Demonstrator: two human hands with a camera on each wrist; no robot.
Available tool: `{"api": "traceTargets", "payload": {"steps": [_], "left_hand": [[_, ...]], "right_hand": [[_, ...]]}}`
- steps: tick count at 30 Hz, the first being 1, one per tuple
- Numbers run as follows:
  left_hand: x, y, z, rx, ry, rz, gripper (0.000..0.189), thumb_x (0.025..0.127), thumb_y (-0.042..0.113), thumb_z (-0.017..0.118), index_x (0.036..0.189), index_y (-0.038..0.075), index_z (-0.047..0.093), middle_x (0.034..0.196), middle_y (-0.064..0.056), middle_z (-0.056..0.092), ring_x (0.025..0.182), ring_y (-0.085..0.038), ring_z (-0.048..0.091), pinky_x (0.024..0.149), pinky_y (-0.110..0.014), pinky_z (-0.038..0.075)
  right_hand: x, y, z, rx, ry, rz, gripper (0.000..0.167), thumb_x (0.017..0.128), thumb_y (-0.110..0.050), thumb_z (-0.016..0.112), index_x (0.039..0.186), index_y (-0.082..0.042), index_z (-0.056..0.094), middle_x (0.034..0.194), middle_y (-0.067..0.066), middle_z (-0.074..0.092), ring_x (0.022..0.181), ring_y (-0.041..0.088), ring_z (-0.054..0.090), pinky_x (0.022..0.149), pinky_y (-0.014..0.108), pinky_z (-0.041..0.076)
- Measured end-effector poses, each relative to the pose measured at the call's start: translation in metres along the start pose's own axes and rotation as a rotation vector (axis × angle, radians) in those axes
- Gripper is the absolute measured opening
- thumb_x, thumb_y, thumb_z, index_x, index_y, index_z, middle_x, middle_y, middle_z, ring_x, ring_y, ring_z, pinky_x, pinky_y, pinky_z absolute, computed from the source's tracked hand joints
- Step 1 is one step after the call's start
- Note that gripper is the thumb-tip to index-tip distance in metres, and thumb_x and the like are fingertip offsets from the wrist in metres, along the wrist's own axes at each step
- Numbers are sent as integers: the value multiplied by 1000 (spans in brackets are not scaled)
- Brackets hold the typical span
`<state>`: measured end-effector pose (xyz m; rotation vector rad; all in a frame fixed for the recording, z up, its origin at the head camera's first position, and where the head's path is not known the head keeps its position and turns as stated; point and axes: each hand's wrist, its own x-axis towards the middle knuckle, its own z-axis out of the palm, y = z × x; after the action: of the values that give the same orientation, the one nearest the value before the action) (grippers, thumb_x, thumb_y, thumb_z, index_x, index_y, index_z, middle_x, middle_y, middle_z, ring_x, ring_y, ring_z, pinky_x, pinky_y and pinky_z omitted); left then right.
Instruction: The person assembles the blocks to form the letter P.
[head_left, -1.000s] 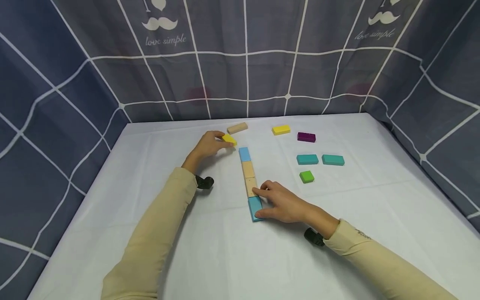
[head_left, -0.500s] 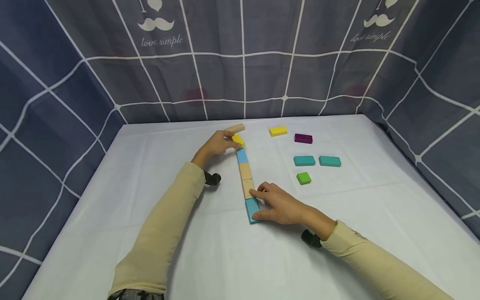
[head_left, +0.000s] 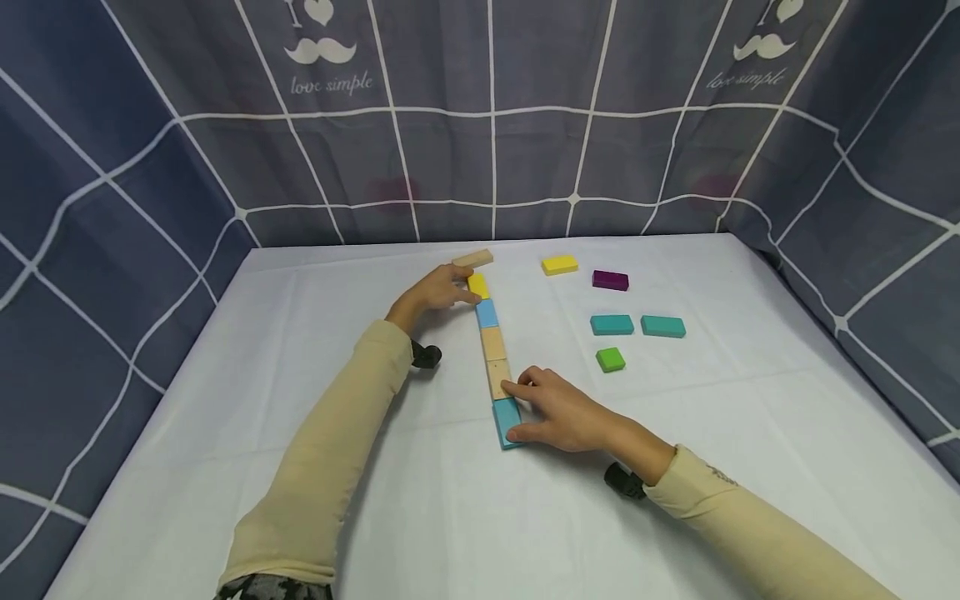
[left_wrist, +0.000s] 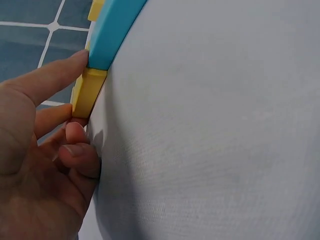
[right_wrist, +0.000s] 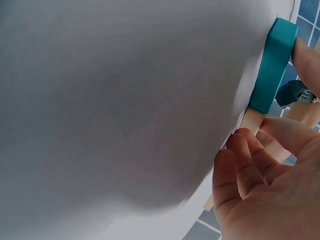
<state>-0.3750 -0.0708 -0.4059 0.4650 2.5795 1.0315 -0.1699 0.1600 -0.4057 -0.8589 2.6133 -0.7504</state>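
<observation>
In the head view, blocks lie end to end in a line on the white cloth. From far to near come a yellow block (head_left: 477,285), a light blue block (head_left: 487,313), two plain wooden blocks (head_left: 492,342) and a teal-blue block (head_left: 506,419). My left hand (head_left: 437,289) pinches the yellow block at the far end; in the left wrist view, the thumb lies by its joint with the blue block (left_wrist: 116,31). With the thumb on the teal-blue block (right_wrist: 275,65) and the index finger on the nearer wooden block, my right hand (head_left: 564,412) presses the row.
Behind the left hand lies a loose wooden block (head_left: 474,258). Over to the right are another yellow block (head_left: 559,265), a purple block (head_left: 611,280), two teal blocks (head_left: 612,325) and a small green block (head_left: 611,360). A checked curtain (head_left: 442,158) encloses the table.
My left hand has brought the yellow block right and toward me, from beside the row's far end into line against the light blue block. The right hand has stayed on the near blocks.
</observation>
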Motion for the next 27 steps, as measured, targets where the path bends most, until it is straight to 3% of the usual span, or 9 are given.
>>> {"api": "traceTargets", "payload": {"steps": [10,16,27], "left_hand": [[4,3,8,85,7,40,67,94,28,68,149,0,41,152,-16,41,143,-30,31,116,-40,23],[7,4,10,79,39,22,65,94,29,68,147,0,44,149,-16,45,142,-30,32,115,-40,24],[5,7,9,75,42,16,65,94,29,68,148,2,44,151,-14,42,144,-29,29,117,-41,21]], "right_hand": [[-2,2,2,18,-9,27,73,90,-42,72,147,-5,46,127,6,50,111,18,45,96,39,43],[-1,1,2,20,-4,16,73,90,-41,72,147,-5,46,127,6,50,111,18,45,96,39,43],[-1,2,0,5,6,0,72,90,-40,73,147,-6,46,126,6,50,110,18,45,96,38,43]]}}
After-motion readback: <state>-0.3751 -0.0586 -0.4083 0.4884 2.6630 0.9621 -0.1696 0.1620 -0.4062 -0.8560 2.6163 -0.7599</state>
